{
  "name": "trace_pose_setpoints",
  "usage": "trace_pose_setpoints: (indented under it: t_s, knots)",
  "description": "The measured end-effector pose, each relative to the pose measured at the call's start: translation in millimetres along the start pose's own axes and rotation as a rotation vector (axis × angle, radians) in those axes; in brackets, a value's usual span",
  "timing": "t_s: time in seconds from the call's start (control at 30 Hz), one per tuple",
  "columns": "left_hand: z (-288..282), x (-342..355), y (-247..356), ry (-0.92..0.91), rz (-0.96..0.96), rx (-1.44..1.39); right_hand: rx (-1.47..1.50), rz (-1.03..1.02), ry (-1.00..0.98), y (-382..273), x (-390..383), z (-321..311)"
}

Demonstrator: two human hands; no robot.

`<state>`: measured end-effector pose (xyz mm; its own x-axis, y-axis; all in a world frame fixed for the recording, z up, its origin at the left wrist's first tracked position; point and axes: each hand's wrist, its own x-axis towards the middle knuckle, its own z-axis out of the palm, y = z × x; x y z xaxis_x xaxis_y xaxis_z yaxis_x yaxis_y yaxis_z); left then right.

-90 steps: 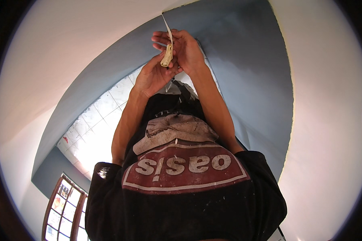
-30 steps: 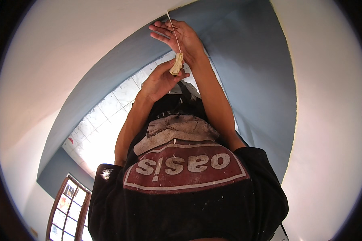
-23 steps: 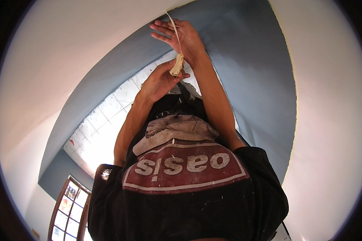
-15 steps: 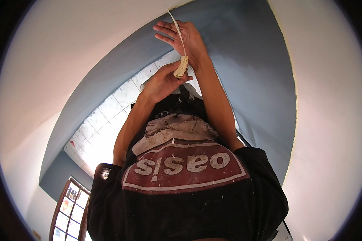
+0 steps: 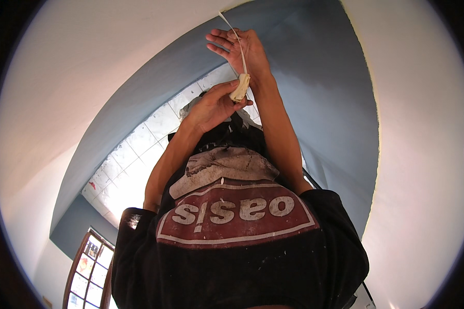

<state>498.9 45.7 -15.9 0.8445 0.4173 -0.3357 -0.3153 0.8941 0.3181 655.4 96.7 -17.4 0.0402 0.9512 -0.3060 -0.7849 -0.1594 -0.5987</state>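
In my left hand (image 5: 216, 107) is a small cream-coloured wad (image 5: 240, 87), pinched between thumb and fingers; it looks like crumpled masking tape. A narrow pale strip (image 5: 241, 45) runs from the wad up to the border between the blue and white wall paint. My right hand (image 5: 248, 50) is raised beyond it, palm turned toward me and fingers apart. The strip passes in front of that palm; whether the thumb touches it I cannot tell.
Blue-grey wall paint (image 5: 325, 82) meets white wall (image 5: 423, 154) along a ragged yellowish edge at the right. A tiled floor (image 5: 142, 139) lies below, and a wood-framed window (image 5: 90, 268) stands at the lower left.
Both hands have shifted slightly to the right, with the wad and strip moving along. The left hand still grips the wad.
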Motion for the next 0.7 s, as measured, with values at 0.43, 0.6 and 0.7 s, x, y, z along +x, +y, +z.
trace_pose_setpoints:
  t_s: [0.43,0.6,0.7]
  knots:
    - [3.8,3.2,1.2,0.012,-0.037,0.024,0.043,-0.014,0.035,0.8,2.4,-6.2]
    - [2.4,4.1,2.7,-0.017,-0.045,0.025,0.033,-0.025,0.045,-0.6,0.7,-5.9]
    - [4.3,4.5,3.3,-0.010,-0.045,0.017,0.039,-0.031,0.073,-1.2,0.3,-6.3]
